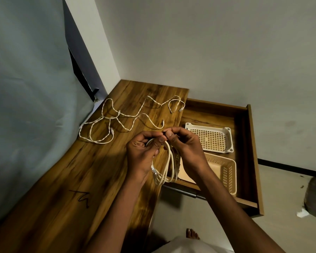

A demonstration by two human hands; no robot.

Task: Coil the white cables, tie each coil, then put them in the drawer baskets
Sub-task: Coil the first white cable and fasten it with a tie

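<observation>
My left hand [141, 152] and right hand [184, 143] pinched shut on the white coil [169, 167] – loops hanging over the desk [62, 170] edge, loose cables [117, 119] behind, two baskets [224, 168] in the open drawer [252, 152], black scrawl [81, 197] on the wood – unreadable.

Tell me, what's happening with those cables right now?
Left hand and right hand both gripping coiled cable. Loose cables on table. Drawer baskets empty. Nothing blocking.
</observation>
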